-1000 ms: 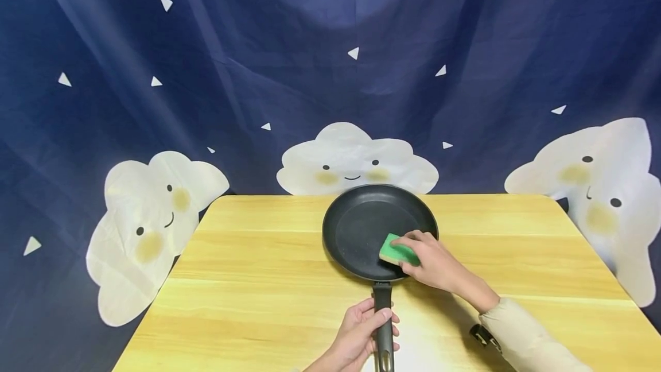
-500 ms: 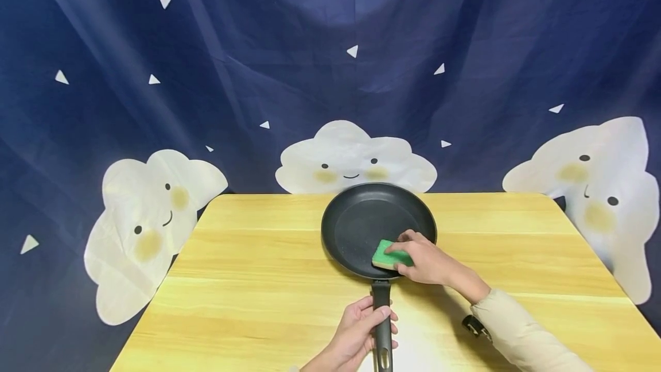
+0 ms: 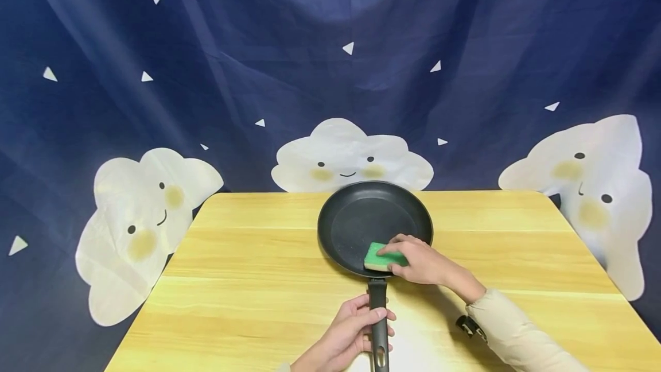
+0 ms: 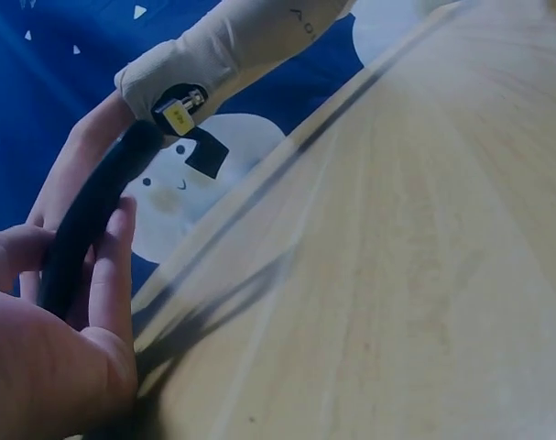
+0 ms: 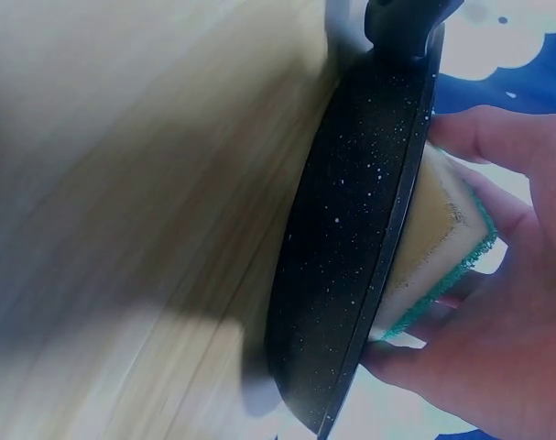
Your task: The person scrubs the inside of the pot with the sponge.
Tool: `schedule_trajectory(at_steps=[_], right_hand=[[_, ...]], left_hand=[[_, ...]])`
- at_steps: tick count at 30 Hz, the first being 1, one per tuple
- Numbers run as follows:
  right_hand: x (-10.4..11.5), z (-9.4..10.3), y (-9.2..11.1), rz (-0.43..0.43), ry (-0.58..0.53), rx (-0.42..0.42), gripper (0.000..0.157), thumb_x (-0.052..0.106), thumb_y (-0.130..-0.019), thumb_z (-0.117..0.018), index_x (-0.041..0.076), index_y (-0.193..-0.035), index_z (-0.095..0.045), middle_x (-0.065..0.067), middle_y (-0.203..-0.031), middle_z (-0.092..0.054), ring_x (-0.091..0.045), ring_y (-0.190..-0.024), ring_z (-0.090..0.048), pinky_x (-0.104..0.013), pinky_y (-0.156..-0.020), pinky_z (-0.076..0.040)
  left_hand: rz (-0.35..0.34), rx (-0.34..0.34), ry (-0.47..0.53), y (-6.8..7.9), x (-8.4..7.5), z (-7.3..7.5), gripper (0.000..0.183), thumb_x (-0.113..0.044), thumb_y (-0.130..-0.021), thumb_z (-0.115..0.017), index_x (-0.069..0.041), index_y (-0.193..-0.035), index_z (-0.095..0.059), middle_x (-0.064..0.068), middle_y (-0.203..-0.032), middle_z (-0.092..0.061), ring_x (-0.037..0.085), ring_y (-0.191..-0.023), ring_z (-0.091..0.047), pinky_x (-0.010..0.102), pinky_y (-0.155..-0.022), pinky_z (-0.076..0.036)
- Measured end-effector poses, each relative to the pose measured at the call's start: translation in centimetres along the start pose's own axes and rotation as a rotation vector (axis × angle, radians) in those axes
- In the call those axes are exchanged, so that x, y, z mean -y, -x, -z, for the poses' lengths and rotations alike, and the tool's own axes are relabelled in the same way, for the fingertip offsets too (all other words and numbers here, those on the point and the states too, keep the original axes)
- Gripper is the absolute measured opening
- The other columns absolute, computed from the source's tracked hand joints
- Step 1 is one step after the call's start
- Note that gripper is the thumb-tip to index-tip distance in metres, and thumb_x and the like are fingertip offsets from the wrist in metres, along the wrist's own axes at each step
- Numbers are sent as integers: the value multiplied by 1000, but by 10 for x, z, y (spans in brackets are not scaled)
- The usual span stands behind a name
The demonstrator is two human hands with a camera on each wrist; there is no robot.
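Cloud-printed fabric [image 3: 289, 62] is being displayed beyond the tabletop [image 3: 242, 263]. With its handle [image 3: 380, 332] pointing near, the pan [image 3: 361, 220] is being gripped there by the left hand [image 3: 345, 332]; inside, toward the near side, the sponge [image 3: 386, 259] is being held from the right by the right hand [image 3: 422, 260].

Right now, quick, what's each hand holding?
Left hand: closed, holding the black pan handle.
Right hand: closed, holding the green-topped sponge.
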State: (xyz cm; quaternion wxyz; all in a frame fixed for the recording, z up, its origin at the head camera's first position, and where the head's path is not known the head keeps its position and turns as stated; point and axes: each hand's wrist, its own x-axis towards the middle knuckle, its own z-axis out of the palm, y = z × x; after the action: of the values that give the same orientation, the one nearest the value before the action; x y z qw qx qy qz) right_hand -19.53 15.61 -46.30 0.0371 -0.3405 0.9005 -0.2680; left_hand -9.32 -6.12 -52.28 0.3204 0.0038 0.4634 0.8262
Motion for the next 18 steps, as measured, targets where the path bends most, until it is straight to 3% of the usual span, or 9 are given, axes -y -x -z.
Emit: schedule_trajectory(at_steps=[10,18], right_hand=[[3,-5,-4,26,-23,15,31,11,-92,-71,10,-122,-74,-12,-120,-65,-36,-112,-61,-55,-91,-54],[6,-7,-9,61,-82,46,31,13,-94,-67,11,-125,-73,-9,-120,-66,-30,-112,-62,-49,-91,-56]], left_hand=[[13,-9,-41,5,-5,-5,52,-14,-96,-71,6,-140,-49,20,-120,-71,21,-88,-76,26,-57,-61],[7,-13,-34,4,-5,-4,53,-13,-97,-70,4,-142,-48,19,-118,-72,21,-87,-75,26,-55,-61]])
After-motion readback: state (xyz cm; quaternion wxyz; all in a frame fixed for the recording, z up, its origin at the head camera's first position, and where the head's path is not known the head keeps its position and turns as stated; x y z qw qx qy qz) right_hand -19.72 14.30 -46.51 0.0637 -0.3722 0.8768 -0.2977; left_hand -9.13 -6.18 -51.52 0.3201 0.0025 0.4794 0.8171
